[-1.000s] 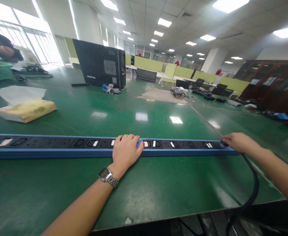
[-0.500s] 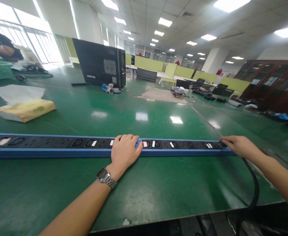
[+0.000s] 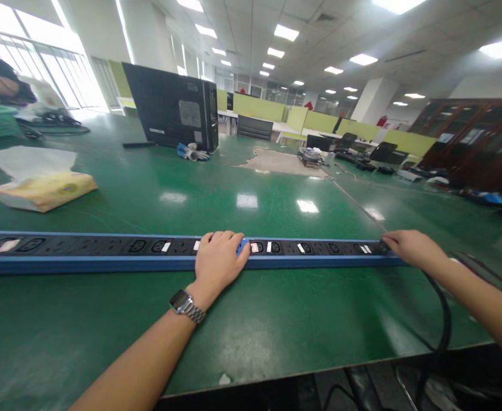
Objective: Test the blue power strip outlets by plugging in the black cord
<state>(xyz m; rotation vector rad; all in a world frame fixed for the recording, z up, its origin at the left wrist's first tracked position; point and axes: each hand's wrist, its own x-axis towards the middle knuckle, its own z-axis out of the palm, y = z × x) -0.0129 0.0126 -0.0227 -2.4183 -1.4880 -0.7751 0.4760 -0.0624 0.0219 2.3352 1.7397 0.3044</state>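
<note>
Lying across the near part of the glossy green table (image 3: 276,319): long blue-edged black power strip (image 3: 105,254), running left to right. Resting palm-down on its middle: left hand (image 3: 219,262), fingers loosely spread over the sockets, steel wristwatch (image 3: 185,305) on the wrist. Gripping its right end: right hand (image 3: 409,247), fingers curled where the black cable (image 3: 443,319) leaves. Sitting farther left: yellow tissue pack (image 3: 40,191). Standing beyond: black computer case (image 3: 169,108)

- Left hand (image 3: 219,260): palm down, fingers curled forward and together, forearm extended from lower left.
- Right hand (image 3: 409,248): palm down, fingers pointing left, forearm extended from lower right.
</note>
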